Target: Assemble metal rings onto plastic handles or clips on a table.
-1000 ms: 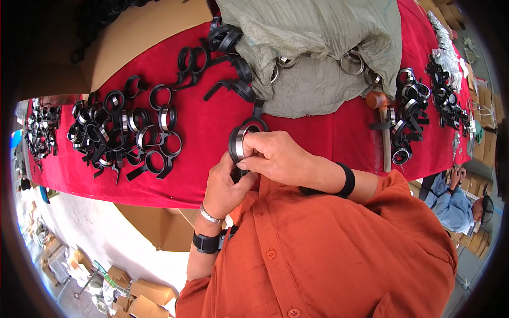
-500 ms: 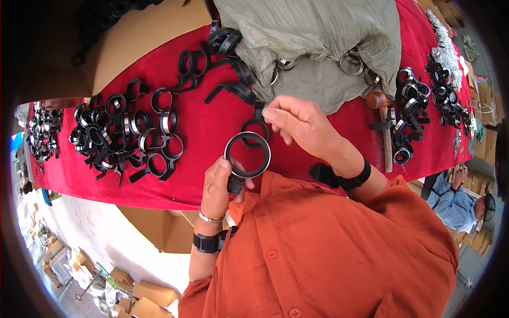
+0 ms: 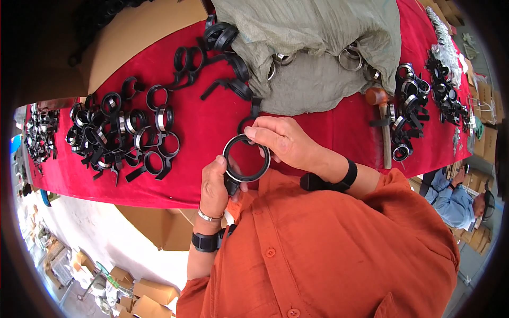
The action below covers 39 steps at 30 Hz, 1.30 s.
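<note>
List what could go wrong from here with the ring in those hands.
1. The left hand grips the black ring low on one side, so it might tip or slip if pressed at the upper rim, where the right hand is.
2. The heap of ring parts on the red cloth overlaps and looks tangled; pulling one piece could drag others.

Through my head camera, the black ring (image 3: 250, 178), edge-on a second ago, now shows me its round face; my right hand (image 3: 282, 142), apart half a second ago, touches its upper rim again.
</note>
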Motion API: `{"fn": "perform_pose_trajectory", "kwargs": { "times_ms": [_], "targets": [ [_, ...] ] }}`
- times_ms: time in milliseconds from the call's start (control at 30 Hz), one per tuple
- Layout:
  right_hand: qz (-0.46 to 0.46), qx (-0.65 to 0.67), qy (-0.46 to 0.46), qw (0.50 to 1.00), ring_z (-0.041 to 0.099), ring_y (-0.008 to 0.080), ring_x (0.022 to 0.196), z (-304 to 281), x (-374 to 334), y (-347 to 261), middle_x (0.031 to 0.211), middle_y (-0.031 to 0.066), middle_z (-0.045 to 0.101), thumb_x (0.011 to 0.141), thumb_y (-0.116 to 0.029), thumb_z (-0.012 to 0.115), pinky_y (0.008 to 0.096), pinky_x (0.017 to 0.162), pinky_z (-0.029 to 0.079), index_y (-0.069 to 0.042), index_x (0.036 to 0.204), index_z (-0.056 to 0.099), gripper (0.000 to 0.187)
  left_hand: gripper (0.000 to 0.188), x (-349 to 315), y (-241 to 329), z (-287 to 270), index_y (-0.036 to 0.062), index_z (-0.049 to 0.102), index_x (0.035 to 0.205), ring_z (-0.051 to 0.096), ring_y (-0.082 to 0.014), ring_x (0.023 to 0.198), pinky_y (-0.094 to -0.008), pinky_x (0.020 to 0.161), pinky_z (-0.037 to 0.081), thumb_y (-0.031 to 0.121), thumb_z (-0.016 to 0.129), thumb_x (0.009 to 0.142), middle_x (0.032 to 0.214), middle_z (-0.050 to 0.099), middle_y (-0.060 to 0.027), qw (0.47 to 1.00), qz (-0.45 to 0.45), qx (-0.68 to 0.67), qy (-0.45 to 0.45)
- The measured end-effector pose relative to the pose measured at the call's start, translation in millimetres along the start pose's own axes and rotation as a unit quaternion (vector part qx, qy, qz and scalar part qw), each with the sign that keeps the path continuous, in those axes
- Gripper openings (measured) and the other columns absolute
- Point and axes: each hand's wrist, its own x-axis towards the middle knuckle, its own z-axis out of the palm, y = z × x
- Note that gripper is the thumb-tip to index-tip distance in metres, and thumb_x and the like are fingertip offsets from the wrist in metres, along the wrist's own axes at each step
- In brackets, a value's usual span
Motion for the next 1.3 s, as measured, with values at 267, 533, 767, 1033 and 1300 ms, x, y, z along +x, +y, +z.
{"fn": "perform_pose_trajectory", "kwargs": {
  "times_ms": [267,533,767,1033,1300],
  "targets": [
    [0.068,0.115,-0.052,0.99,0.05,0.0064,0.052,0,3,15,0.068,-0.0011,0.053,0.091,-0.033,0.05,0.0206,0.047,0.039,-0.003,0.092,0.059,0.032,0.046,1,-10,-2,0.0026,0.05,0.076,0.043,-0.0089,0.039,-0.0203,0.037,0.032,0.042,0.033,0.094,0.055,0.054,-0.0065,0.999,-0.013,-0.029,0.029],
    [-0.078,0.118,-0.094,0.985,0.056,0.0061,0.062,3,-2,21,0.08,-0.0005,0.056,0.092,-0.027,0.051,0.0195,0.053,0.044,-0.001,0.115,0.053,0.034,0.043,-5,-11,-8,0.0023,0.051,0.074,0.043,-0.008,0.042,-0.0209,0.038,0.033,0.038,0.038,0.093,0.054,0.053,-0.0046,0.978,0.166,0.106,0.063],
    [0.069,0.127,-0.13,0.981,0.058,0.0091,0.069,-4,8,52,0.083,0.0034,0.059,0.094,-0.026,0.045,0.0216,0.058,0.047,-0.002,0.114,0.051,0.032,0.038,2,-35,-12,0.0026,0.051,0.078,0.044,-0.0095,0.038,-0.0212,0.035,0.033,0.034,0.036,0.095,0.056,0.055,-0.0068,0.994,0.001,-0.041,0.103],
    [0.097,-0.02,0.104,0.99,0.058,0.0093,0.068,-74,-16,84,0.083,0.0025,0.06,0.089,-0.024,0.052,0.022,0.059,0.046,-0.003,0.103,0.058,0.026,0.028,26,27,-123,-0.0013,0.055,0.092,0.06,-0.0305,0.074,-0.0366,0.068,0.047,0.022,0.065,0.081,0.087,0.062,-0.0177,0.751,0.218,0.492,0.382],
    [-0.124,-0.385,0.428,0.808,0.055,0.0383,0.091,-173,-13,89,0.096,0.021,0.056,0.078,-0.018,0.057,0.0418,0.077,0.045,0.0,0.099,0.057,0.028,0.043,21,-13,-199,-0.0059,0.049,0.114,0.049,-0.0391,0.108,-0.0431,0.087,0.043,0.02,0.059,0.082,0.118,0.05,-0.0241,0.671,0.137,0.643,0.341]
  ]
}}
